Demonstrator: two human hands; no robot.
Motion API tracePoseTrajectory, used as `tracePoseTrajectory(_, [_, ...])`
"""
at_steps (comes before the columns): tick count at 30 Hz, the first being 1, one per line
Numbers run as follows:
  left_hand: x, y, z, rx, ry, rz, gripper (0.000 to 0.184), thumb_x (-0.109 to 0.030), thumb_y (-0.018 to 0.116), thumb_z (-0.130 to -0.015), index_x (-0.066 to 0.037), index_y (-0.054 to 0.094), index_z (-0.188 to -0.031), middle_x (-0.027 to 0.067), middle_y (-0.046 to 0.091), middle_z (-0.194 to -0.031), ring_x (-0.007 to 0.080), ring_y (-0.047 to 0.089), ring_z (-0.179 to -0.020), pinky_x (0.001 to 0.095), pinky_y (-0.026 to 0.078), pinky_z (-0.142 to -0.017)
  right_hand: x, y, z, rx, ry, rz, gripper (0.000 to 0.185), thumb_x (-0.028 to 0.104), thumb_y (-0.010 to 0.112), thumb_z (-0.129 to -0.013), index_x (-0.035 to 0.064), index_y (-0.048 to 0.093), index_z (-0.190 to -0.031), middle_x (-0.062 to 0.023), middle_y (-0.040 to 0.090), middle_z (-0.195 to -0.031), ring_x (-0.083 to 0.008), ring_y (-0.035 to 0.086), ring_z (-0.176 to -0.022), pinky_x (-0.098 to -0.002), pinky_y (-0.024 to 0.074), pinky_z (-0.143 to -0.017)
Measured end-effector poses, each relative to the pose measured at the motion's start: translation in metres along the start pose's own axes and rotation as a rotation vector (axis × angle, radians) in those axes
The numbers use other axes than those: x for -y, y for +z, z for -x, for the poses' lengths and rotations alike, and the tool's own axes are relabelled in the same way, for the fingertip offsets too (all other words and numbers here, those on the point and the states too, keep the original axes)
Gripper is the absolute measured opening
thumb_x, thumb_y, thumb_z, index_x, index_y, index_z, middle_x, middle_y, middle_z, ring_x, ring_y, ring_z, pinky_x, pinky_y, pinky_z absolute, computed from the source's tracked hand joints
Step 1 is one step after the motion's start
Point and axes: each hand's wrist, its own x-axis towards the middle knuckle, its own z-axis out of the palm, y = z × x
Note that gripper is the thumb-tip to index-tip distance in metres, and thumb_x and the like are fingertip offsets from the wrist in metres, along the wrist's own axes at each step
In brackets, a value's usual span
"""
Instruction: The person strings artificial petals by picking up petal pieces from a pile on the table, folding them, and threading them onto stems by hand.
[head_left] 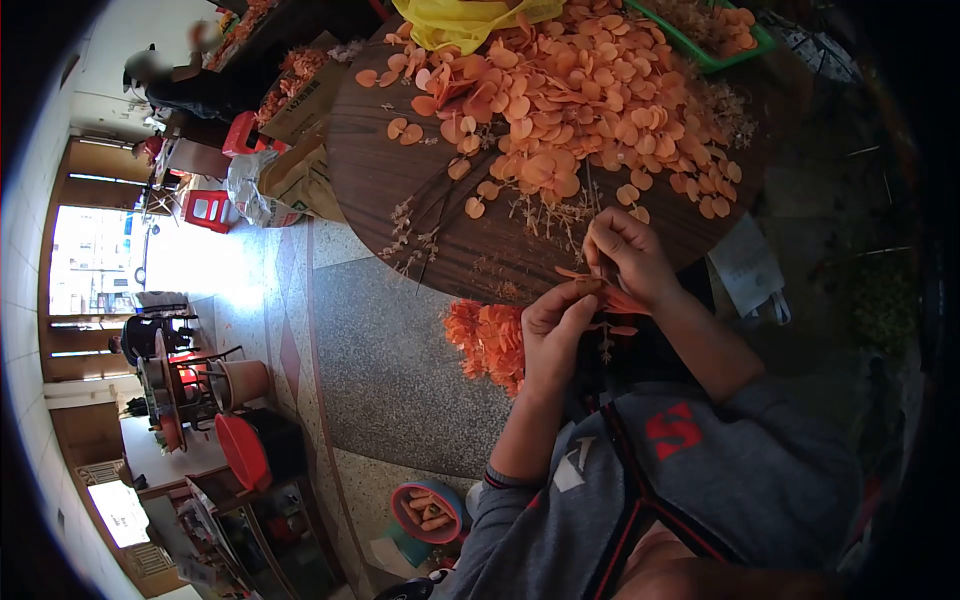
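My left hand is closed, fingers and thumb pinched on a stem with orange leaves just over the near edge of the round table. My right hand is close beside it, its fingertips pinched together above the same leaves. What it grips is too small to make out. Ahead of both hands a big heap of round orange leaves lies on the dark wooden table. Thin bare sprigs lie between the heap and my hands. Below the table edge, left of my left hand, is a bunch of orange leaves.
A yellow plastic bag and a green basket sit at the table's far side. On the floor stand a pink basin, a red bin and a red stool. Another person is at the far left.
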Motion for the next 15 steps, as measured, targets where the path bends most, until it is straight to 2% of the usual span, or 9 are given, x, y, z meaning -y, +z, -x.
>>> tracePoseTrajectory(3, [-0.010, -0.017, 0.008, -0.015, -0.088, -0.085, 0.022, -0.005, 0.059, -0.082, 0.003, 0.062, -0.102, 0.0072, 0.064, -0.091, 0.0111, 0.061, -0.080, 0.0231, 0.049, -0.073, -0.005, 0.015, 0.001, 0.036, -0.021, 0.135, 0.016, 0.018, 0.049, -0.093, 0.0048, 0.054, -0.086, 0.0013, 0.053, -0.070, -0.0030, 0.048, -0.058, -0.0174, 0.0398, -0.053])
tracePoseTrajectory(5, [-0.011, -0.045, 0.023, -0.031, -0.186, -0.152, 0.022, -0.004, 0.059, -0.081, 0.003, 0.062, -0.101, 0.0072, 0.064, -0.091, 0.0113, 0.061, -0.081, 0.0232, 0.049, -0.073, -0.016, 0.027, 0.004, 0.144, 0.075, 0.233, 0.017, 0.019, 0.052, -0.092, 0.0031, 0.057, -0.087, -0.0005, 0.056, -0.074, -0.0051, 0.052, -0.063, -0.0202, 0.0430, -0.057])
tracePoseTrajectory(7, [-0.004, -0.091, 0.047, -0.070, -0.118, -0.318, 0.021, -0.002, 0.059, -0.078, 0.003, 0.062, -0.098, 0.0068, 0.064, -0.087, 0.0123, 0.061, -0.080, 0.0234, 0.049, -0.071, -0.022, 0.041, 0.004, 0.301, 0.149, 0.346, 0.018, 0.020, 0.053, -0.091, 0.0019, 0.057, -0.090, -0.0022, 0.059, -0.077, -0.0075, 0.055, -0.066, -0.0229, 0.0454, -0.060])
tracePoseTrajectory(9, [-0.002, -0.124, 0.074, -0.240, -0.047, -0.150, 0.016, 0.000, 0.059, -0.075, 0.003, 0.063, -0.091, 0.0057, 0.063, -0.083, 0.0131, 0.060, -0.077, 0.0243, 0.048, -0.070, -0.017, 0.047, 0.002, 0.338, 0.098, 0.481, 0.016, 0.018, 0.057, -0.089, 0.0021, 0.059, -0.092, -0.0023, 0.059, -0.080, -0.0089, 0.056, -0.069, -0.0226, 0.0459, -0.063])
tracePoseTrajectory(11, [-0.013, -0.150, 0.096, -0.472, -0.229, -0.064, 0.011, 0.001, 0.058, -0.075, 0.004, 0.062, -0.084, 0.0044, 0.062, -0.082, 0.0132, 0.059, -0.076, 0.0256, 0.047, -0.070, -0.002, 0.051, 0.000, 0.356, 0.041, 0.662, 0.015, 0.016, 0.059, -0.086, 0.0027, 0.060, -0.093, -0.0034, 0.060, -0.082, -0.0109, 0.058, -0.071, -0.0233, 0.0466, -0.066])
tracePoseTrajectory(13, [0.009, -0.195, 0.104, -0.571, -0.122, -0.186, 0.012, 0.000, 0.056, -0.075, 0.003, 0.062, -0.086, 0.0061, 0.062, -0.084, 0.0139, 0.060, -0.075, 0.0269, 0.048, -0.071, 0.025, 0.047, -0.019, 0.373, -0.036, 0.889, 0.013, 0.013, 0.061, -0.083, 0.0037, 0.061, -0.092, -0.0054, 0.062, -0.084, -0.0135, 0.060, -0.073, -0.0249, 0.0474, -0.069])
tracePoseTrajectory(15, [0.043, -0.243, 0.097, -0.610, -0.075, -0.339, 0.012, 0.000, 0.056, -0.075, 0.002, 0.062, -0.086, 0.0062, 0.063, -0.083, 0.0135, 0.060, -0.074, 0.0268, 0.048, -0.070, 0.023, 0.035, -0.047, 0.360, -0.325, 1.022, 0.012, 0.010, 0.062, -0.080, 0.0042, 0.061, -0.090, -0.0075, 0.062, -0.082, -0.0165, 0.061, -0.073, -0.0273, 0.0476, -0.067])
